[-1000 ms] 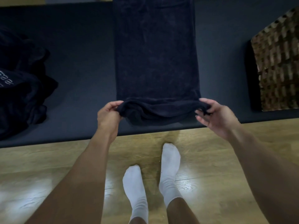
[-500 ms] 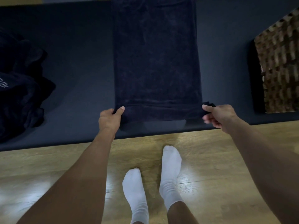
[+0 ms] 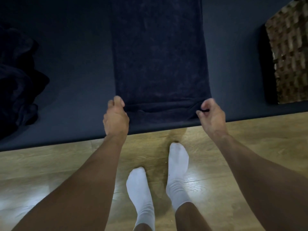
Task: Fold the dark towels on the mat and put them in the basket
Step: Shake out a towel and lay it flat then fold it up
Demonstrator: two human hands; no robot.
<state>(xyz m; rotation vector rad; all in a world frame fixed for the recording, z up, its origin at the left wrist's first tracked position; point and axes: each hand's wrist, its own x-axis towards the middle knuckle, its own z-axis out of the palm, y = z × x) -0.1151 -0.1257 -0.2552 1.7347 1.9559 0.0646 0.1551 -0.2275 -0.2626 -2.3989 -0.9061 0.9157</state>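
At near corners of one towel point(image 3: 160, 55), two hands point(image 3: 116, 117) point(image 3: 212, 116)

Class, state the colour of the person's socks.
The socks are white; head view.

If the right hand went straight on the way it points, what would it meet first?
The right hand points forward-left, so it would meet the flat dark towel whose near corner it pinches. Nothing else shows on that line, though its height over the mat is unclear.

Dim, soft picture: glare patches on the wooden floor point(image 3: 50, 172), dark mat point(image 3: 75, 64) underexposed, edges bowed.
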